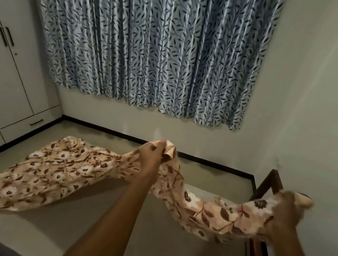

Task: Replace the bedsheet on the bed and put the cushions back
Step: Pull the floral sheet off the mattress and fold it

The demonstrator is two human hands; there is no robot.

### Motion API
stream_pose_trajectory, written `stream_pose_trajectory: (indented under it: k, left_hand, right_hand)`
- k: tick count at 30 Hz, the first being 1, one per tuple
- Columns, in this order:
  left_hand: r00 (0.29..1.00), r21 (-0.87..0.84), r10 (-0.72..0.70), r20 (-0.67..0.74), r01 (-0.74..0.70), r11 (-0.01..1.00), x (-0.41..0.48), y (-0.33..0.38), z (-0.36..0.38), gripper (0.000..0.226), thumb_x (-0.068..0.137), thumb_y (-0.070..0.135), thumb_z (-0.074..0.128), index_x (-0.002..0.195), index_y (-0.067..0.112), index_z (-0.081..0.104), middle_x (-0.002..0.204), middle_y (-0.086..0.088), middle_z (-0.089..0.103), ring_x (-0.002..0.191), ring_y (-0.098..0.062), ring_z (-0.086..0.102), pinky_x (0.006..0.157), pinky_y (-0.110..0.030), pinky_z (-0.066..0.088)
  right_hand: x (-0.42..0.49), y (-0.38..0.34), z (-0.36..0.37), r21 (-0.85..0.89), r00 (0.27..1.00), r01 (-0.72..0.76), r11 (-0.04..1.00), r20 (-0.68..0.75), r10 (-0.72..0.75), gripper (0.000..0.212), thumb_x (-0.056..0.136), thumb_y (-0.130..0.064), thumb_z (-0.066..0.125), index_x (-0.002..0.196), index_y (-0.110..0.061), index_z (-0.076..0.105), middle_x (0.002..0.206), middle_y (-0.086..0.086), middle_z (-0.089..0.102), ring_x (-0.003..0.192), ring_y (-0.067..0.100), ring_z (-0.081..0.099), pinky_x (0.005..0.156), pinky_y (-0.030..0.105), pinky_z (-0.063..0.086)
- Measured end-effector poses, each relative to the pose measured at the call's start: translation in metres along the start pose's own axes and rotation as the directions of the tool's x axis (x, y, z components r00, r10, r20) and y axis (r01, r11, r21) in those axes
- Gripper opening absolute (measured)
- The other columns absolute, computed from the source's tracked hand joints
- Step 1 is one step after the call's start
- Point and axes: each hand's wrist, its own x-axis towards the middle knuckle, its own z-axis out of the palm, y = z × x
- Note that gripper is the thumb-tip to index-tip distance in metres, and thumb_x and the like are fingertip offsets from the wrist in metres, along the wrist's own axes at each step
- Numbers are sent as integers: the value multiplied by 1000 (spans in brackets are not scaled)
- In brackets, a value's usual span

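Note:
A beige bedsheet [51, 175] with brown flowers and leaves is spread in the air above the bare grey mattress [91, 233]. My left hand [152, 153] grips its bunched edge in the middle of the view, raised above the bed. My right hand [287, 212], blurred, holds another part of the same edge at the right, near the wooden bed frame [270, 182]. The sheet sags between the two hands and billows out to the left. No cushions are in view.
A blue leaf-patterned curtain [152, 45] hangs on the wall ahead. White wardrobe doors [2, 77] with dark handles stand at the left. A plain wall [323, 125] runs close along the bed's right side. Floor with a dark skirting lies beyond the bed.

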Motion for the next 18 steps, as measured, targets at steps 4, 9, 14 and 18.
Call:
stream_pose_trajectory:
  k: [4,9,14,18]
  left_hand:
    - [955,166,98,279,-148,975,-18,-5,12,41,91,37,77,88,-4,74,90,-29,73,75,-26,71,83,-60,61]
    - [875,247,55,480,-195,949,-52,5,33,27,96,31,73,83,9,80,71,1,76,63,-5,68,58,-24,52]
    - [881,207,-20,472,-88,974,-61,15,43,25,96,27,74,89,5,81,76,-4,77,69,-9,72,66,-23,57]
    - [890,149,-133,436,74,986,-62,15,45,19,91,29,78,91,10,81,83,-7,79,79,-17,76,71,-28,59]
  right_hand:
    - [-61,4,48,-196,948,97,976,317,-30,51,99,-49,57,130,-9,56,115,14,63,91,30,61,80,29,48]
    - [-121,19,90,-212,777,291,933,622,-101,30,108,-23,52,98,0,68,93,11,68,88,31,68,66,22,52]
    - [-133,23,92,-164,573,566,808,783,-242,25,85,-37,60,81,-14,68,65,-1,70,62,8,67,60,23,51]
    - [-123,21,100,-226,625,680,697,675,-392,36,93,-45,59,69,-17,62,63,0,65,58,12,64,55,28,48]
